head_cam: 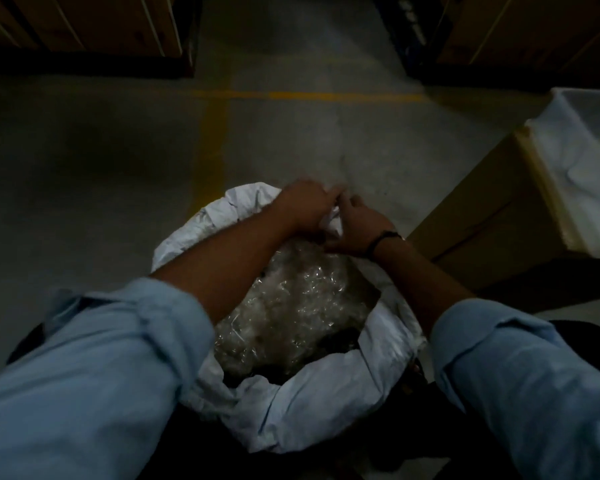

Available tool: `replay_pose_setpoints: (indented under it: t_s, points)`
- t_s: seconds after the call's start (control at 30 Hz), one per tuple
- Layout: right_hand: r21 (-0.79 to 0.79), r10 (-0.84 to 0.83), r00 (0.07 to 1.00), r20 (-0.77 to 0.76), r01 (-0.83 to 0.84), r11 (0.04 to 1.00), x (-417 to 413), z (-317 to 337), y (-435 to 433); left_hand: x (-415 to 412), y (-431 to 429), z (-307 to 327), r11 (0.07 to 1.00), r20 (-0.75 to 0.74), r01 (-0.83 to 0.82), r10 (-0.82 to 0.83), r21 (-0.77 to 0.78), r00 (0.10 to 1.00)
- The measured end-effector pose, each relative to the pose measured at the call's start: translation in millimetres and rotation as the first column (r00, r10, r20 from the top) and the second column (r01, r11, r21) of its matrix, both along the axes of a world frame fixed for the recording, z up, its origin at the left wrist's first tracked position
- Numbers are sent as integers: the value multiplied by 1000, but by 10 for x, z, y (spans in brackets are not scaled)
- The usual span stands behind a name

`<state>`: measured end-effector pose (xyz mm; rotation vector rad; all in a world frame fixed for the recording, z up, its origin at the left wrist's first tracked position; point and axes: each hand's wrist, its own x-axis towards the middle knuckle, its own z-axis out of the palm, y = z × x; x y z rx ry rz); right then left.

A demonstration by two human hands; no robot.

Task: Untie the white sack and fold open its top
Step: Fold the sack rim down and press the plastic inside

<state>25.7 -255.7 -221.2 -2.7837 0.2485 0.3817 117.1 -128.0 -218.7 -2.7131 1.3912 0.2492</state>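
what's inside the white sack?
Inside the white sack: crinkled clear plastic, shiny, filling the opening. Whatever it wraps is too dark to identify. Both hands cover the far rim.

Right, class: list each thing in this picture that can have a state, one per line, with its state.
Sack: open, top rolled outward along the near rim.
Clear plastic: crumpled, exposed inside the sack.
Left hand: closed on the sack's far rim.
Right hand: closed on the same rim, beside the left.
Box: upright, open, lined with a white bag.
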Motion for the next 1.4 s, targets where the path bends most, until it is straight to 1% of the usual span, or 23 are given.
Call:
replay_pose_setpoints:
  t_s: [0.03, 0.1, 0.13, 0.2, 0.27, 0.3, 0.4, 0.43, 0.47, 0.5, 0.57, 0.63, 0.67, 0.73, 0.8, 0.87, 1.0, 1.07, 1.13, 1.2, 1.27, 1.37, 1.4]
  points:
    - [-63, 4, 1000, -14, -5, 998, -26, -15, -11, -15, -81, 17, 998, -25, 9, -8, 58, 1000]
    - [-129, -10, 1000, 21, 12, 992, -77, -32, -36, 34, -143, 82, 995, 35, 42, -45, 88, 998]
    - [-160, -32, 998, 58, 41, 986, -88, -36, -65, 129, -120, 147, 998, 60, 29, -32, 58, 998]
    - [-197, -141, 983, 115, 161, 967, -90, -25, -134, 371, -28, 360, 996, 76, -80, 83, -40, 994]
    - [-138, -275, 959, 74, 283, 949, -81, -14, -180, 566, 25, 546, 987, 140, -151, 157, -57, 978]
    - [-96, -305, 952, 32, 307, 947, -73, -19, -193, 603, 19, 586, 984, 166, -176, 178, -29, 970]
    - [-44, -309, 951, -34, 307, 951, -108, -53, -279, 519, -129, 529, 962, 92, -267, 261, 60, 961]
    - [-27, -318, 947, -35, 318, 948, -146, -64, -332, 471, -211, 477, 963, 83, -258, 251, 80, 964]
    - [-1, -335, 942, -25, 335, 942, -179, -68, -384, 417, -288, 428, 981, 87, -176, 170, 75, 982]
    - [33, -358, 934, -9, 358, 933, -215, -64, -422, 373, -375, 355, 999, 100, 9, -12, 33, 995]
    - [82, -372, 927, 48, 367, 927, -250, -43, -455, 211, -531, 254, 924, 127, 380, -382, 45, 915]
    - [105, -360, 930, 69, 352, 930, -261, 12, -431, 31, -668, 256, 881, 84, 455, -467, 134, 880]
    - [115, -392, 918, 54, 384, 916, -284, 41, -417, -21, -727, 310, 882, 133, 447, -466, 150, 875]
    - [116, -463, 886, -7, 460, 880, -400, 67, -384, 17, -823, 402, 886, 150, 439, -459, 146, 876]
    - [53, -480, 874, -72, 484, 874, -606, 15, -337, 124, -796, 580, 899, 186, 398, -428, 181, 884]
    - [17, -507, 857, -98, 510, 860, -838, -67, -275, 233, -746, 696, 933, 223, 325, -353, 151, 909]
    - [121, -567, 819, -89, 574, 810, -976, -57, -237, 191, -814, 666, 974, 185, 187, -208, 125, 960]
    - [264, -608, 778, -158, 627, 733, -1038, -20, -244, 131, -892, 603, 984, 194, 148, -165, 98, 967]
    - [413, -628, 724, -285, 684, 601, -1171, 29, -298, 81, -937, 524, 981, 211, 140, -166, 131, 963]
    - [489, -553, 697, -456, 716, 499, -1301, 132, -449, 52, -958, 412, 981, 220, 142, -168, 129, 961]
    - [523, -491, 680, -545, 733, 435, -1379, 223, -609, 5, -989, 268, 991, 223, 98, -117, 92, 968]
    - [470, -542, 703, -460, 711, 523, -1431, 236, -741, -104, -1017, 219, 999, 237, 17, -25, 37, 971]
    - [472, -557, 700, -447, 713, 518, -1444, 239, -722, -189, -989, 263, 1000, 224, -1, 0, 6, 975]
